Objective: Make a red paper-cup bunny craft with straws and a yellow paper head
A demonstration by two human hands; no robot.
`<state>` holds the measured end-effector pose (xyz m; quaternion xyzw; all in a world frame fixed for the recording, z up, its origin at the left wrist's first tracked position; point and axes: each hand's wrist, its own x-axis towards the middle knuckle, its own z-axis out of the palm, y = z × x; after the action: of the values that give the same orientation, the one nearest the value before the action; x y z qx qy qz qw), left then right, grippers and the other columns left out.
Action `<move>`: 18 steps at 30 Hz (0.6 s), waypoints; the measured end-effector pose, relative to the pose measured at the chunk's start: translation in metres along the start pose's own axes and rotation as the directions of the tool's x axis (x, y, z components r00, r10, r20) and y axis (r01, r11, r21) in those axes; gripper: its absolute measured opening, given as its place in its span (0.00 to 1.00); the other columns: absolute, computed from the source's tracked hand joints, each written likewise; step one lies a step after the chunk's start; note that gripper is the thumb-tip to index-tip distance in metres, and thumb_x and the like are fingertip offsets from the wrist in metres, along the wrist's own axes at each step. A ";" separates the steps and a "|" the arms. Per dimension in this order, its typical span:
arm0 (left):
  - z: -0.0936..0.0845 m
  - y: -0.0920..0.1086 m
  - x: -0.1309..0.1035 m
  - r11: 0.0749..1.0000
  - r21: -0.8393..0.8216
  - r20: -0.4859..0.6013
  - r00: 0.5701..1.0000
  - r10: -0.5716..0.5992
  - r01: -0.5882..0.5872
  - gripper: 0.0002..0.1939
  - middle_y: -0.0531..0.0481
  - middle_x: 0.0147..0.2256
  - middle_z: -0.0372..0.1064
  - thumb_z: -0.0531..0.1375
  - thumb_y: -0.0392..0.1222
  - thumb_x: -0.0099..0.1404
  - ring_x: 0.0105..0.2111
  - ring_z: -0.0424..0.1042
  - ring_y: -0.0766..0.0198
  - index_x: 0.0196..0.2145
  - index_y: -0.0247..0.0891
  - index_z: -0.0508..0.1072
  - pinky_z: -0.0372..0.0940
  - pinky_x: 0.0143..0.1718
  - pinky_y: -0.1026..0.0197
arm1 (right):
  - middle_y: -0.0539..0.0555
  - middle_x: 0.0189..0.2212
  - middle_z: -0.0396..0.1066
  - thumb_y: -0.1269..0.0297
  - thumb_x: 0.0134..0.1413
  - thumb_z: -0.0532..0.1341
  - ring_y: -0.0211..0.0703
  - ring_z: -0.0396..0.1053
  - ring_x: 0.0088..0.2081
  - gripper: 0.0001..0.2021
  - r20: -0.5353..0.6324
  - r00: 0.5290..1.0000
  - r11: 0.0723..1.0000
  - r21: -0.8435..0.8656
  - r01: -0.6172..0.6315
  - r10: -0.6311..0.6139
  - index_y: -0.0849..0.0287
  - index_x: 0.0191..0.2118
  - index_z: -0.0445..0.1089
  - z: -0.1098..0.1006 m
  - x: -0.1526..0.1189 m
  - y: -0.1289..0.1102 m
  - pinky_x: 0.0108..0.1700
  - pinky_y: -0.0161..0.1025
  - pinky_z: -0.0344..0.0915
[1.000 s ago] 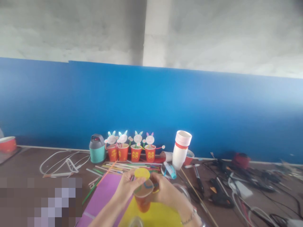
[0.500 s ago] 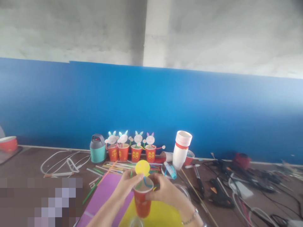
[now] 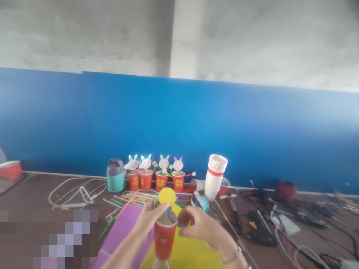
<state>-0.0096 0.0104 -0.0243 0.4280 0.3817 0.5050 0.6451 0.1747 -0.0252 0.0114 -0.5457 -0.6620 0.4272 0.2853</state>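
A red paper cup (image 3: 165, 239) stands upright in front of me, with a round yellow paper disc (image 3: 167, 196) just above its rim. My left hand (image 3: 150, 217) is closed on the cup's left side near the rim, its thumb reaching across below the disc. Inside the cup a blue strip (image 3: 169, 215) bends downward. To the right of the rim, my right hand (image 3: 196, 224) has its fingers curled in a pinch around a thin blue strip (image 3: 182, 225) that sticks out beside the cup. Small yellow bits show between those fingers. Beneath lie a yellow sheet (image 3: 193, 256) and a purple sheet (image 3: 123, 228).
Several red cups with rabbit-faced figures (image 3: 162, 181) line the wall, beside a teal container (image 3: 116, 179). Coloured sticks (image 3: 134, 198) lie before them. A stack of white cups (image 3: 214, 177), a glue gun (image 3: 260, 229) and tangled cables (image 3: 305, 254) are on the right.
My right hand has come off the cup and moved slightly right, with its fingers now apart from the rim. The cup and disc have shifted a little left with my left hand.
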 end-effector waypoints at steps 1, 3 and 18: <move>0.000 0.000 0.000 1.000 -0.002 0.007 1.000 -0.006 0.006 0.18 0.46 0.27 0.77 0.71 0.49 0.47 0.30 0.74 0.57 0.32 0.32 0.78 0.66 0.34 0.60 | 0.52 0.31 0.76 0.69 0.35 0.67 0.43 0.70 0.34 0.11 -0.012 1.000 1.000 -0.010 -0.015 0.014 0.61 0.32 0.75 0.001 -0.001 -0.001 0.34 0.34 0.64; 0.001 0.000 0.000 0.999 0.000 0.023 0.999 -0.042 0.042 0.18 0.45 0.28 0.77 0.71 0.48 0.47 0.30 0.74 0.57 0.31 0.32 0.78 0.66 0.34 0.60 | 0.52 0.27 0.76 0.69 0.38 0.65 0.42 0.70 0.31 0.07 -0.019 0.999 0.999 -0.015 -0.033 0.033 0.61 0.29 0.74 0.003 0.000 0.001 0.32 0.33 0.63; -0.005 -0.001 -0.003 0.999 0.015 0.173 0.984 -0.046 0.044 0.24 0.52 0.25 0.72 0.74 0.45 0.42 0.23 0.65 0.69 0.37 0.34 0.76 0.60 0.28 0.65 | 0.47 0.19 0.67 0.69 0.41 0.59 0.35 0.62 0.23 0.03 -0.118 0.993 0.988 0.152 0.040 -0.022 0.61 0.24 0.70 0.000 0.007 -0.001 0.28 0.33 0.58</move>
<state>-0.0142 0.0077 -0.0267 0.4653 0.3365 0.4491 0.6845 0.1725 -0.0188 0.0115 -0.5356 -0.6178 0.4401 0.3713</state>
